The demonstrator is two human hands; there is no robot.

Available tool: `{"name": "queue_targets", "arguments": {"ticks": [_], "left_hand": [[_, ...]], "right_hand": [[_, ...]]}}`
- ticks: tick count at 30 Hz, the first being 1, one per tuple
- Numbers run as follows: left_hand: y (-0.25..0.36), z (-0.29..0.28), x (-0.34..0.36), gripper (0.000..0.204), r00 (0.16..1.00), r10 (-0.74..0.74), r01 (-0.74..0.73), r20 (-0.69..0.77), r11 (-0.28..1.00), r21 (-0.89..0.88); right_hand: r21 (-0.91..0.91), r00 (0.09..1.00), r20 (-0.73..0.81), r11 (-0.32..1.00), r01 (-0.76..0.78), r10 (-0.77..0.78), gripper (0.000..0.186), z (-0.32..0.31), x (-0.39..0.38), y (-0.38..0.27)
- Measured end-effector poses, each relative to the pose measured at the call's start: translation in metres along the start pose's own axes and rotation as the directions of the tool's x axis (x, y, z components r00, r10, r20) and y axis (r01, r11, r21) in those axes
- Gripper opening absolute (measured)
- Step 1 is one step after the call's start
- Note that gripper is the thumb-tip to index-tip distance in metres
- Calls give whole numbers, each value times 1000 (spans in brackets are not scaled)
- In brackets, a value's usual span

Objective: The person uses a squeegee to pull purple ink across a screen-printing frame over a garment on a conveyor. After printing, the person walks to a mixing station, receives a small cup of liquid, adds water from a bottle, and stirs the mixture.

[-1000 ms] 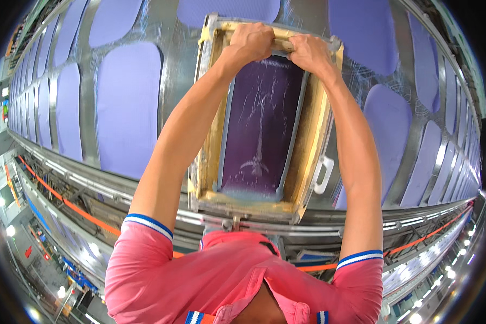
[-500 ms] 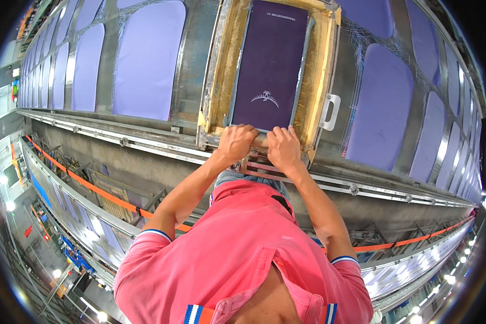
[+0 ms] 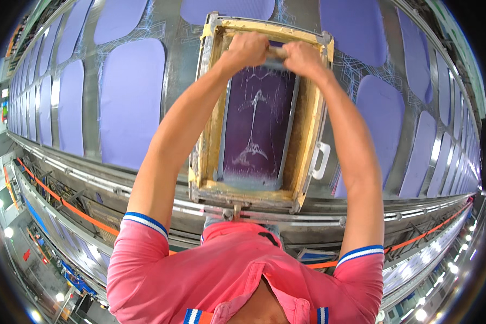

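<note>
My left hand [image 3: 248,49] and my right hand [image 3: 299,58] are both closed on a pale squeegee bar [image 3: 276,52] at the far end of a screen printing frame [image 3: 198,135]. Yellowed edging and metal lines the frame, whose dark purple screen [image 3: 256,127] carries pale streaks and a crescent-shaped mark. A white grip [image 3: 321,160] sticks out from the frame's right side. My forearms reach up along either side of the screen.
A long metal table [image 3: 174,108] curves away both ways, carrying several rounded lilac sheets [image 3: 129,102] and scribbled blue lines. Along its near edge runs a metal rail [image 3: 92,173], with an orange strip [image 3: 75,205] below and another long table [image 3: 394,270] behind me.
Half a second ago my hands and the bar were at the frame's near end; now they are back at the far end, much as one second ago. The screen shows streaks again.
</note>
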State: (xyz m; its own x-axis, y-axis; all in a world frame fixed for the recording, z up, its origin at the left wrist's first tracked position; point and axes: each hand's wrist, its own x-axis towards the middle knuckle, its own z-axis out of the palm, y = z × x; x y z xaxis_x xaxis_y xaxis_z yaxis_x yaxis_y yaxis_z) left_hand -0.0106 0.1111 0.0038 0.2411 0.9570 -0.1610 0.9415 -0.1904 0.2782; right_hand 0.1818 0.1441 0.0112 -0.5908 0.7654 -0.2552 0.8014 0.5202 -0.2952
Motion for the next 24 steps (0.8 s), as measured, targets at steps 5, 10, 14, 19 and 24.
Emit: {"name": "queue_targets", "arguments": {"ticks": [5, 10, 14, 19, 24], "left_hand": [[-26, -14, 77, 25, 1000, -18, 19, -16, 999, 42], [-22, -5, 52, 25, 1000, -2, 2, -8, 997, 71], [6, 9, -40, 23, 999, 49, -50, 22, 997, 53], [60, 47, -201, 27, 996, -14, 23, 89, 994, -103], [120, 77, -340, 26, 990, -35, 62, 136, 978, -198]], "right_hand": [[24, 998, 28, 998, -55, 54, 26, -24, 67, 35], [-66, 999, -47, 998, 8, -11, 22, -9, 49, 23], [-33, 977, -167, 991, 129, -132, 11, 32, -31, -16], [56, 986, -71, 986, 157, -153, 14, 76, -172, -91], [143, 984, -104, 977, 158, -144, 8, 126, -307, -150]]}}
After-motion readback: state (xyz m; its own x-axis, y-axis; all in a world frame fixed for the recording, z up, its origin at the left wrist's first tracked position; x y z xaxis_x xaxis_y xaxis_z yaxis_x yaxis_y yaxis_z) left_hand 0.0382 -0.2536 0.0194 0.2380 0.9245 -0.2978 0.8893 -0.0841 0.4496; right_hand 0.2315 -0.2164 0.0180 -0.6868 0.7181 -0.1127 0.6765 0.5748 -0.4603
